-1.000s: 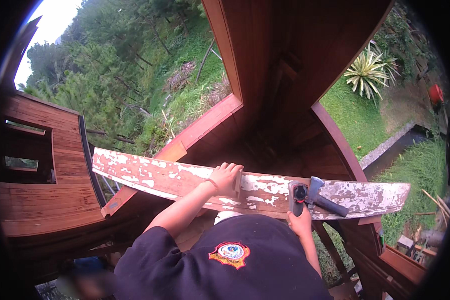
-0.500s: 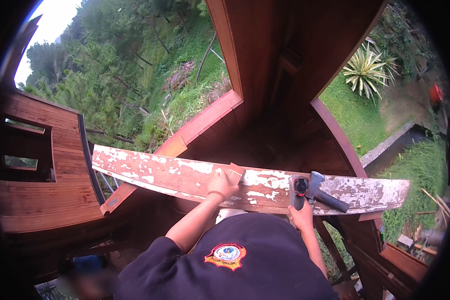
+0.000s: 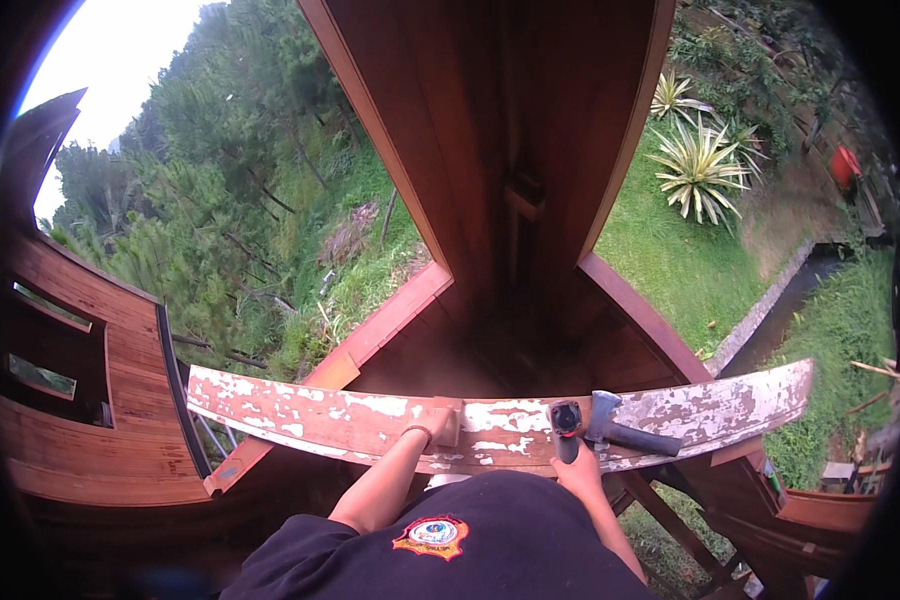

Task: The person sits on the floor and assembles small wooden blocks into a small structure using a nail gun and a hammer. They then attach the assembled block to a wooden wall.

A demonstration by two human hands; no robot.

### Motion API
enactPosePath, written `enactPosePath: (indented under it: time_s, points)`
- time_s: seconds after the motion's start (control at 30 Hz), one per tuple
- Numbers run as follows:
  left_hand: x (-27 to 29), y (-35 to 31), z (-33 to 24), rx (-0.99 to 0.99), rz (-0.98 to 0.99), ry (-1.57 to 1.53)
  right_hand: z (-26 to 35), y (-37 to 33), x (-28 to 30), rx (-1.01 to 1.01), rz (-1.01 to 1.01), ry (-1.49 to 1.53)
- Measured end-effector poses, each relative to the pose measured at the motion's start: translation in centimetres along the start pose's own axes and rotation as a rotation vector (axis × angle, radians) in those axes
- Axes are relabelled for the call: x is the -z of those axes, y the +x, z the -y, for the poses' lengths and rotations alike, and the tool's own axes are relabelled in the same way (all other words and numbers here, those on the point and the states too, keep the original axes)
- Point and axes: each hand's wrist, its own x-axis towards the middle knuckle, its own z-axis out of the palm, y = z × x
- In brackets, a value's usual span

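Across the front of me lies a long curved wooden board (image 3: 515, 447) with patches of flaking white paint. On its middle, my left hand (image 3: 428, 417) is closed around a small reddish-brown wooden block (image 3: 451, 427) that touches the board. My right hand (image 3: 576, 468) grips the handle of a black tool (image 3: 565, 428) with a rounded end; its exact kind cannot be made out. Just right of it, a hatchet (image 3: 603, 412) with a grey head and dark handle lies on the board. My fingers are partly hidden on both sides.
Reddish roof-edge boards (image 3: 395, 328) slope beneath the painted board, meeting a dark wooden gable (image 3: 510, 110) ahead. At the left stands a wooden wall (image 3: 135, 400) with openings. Far below are grass (image 3: 675, 260), spiky plants (image 3: 700, 170) and a water channel (image 3: 795, 290).
The view has turned and tilted, so the board sits lower in the picture. My left hand and the wooden block have shifted slightly left along the board; my right hand still grips the black tool.
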Motion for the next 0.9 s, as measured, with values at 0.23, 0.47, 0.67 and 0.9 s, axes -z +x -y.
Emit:
enactPosePath:
  time_s: [0.23, 0.47, 0.67, 0.9]
  points:
    - [-1.5, 4.1, 1.9, -0.064, 0.055, 0.069, 1.5, -0.1, 1.3, -0.047, 0.038, -0.086]
    - [-1.9, 7.2, 2.5, 0.047, 0.157, 0.025, 2.6, -1.3, 2.3, 0.005, 0.132, 0.144]
    - [0.0, 2.9, -0.7, 0.103, 0.373, -0.332, 1.0, -0.2, 0.9, 0.051, 0.075, 0.185]
    - [3.8, 4.4, -13.7, -0.301, 0.232, -1.197, 0.5, 0.3, 1.4, -0.039, 0.071, -0.034]
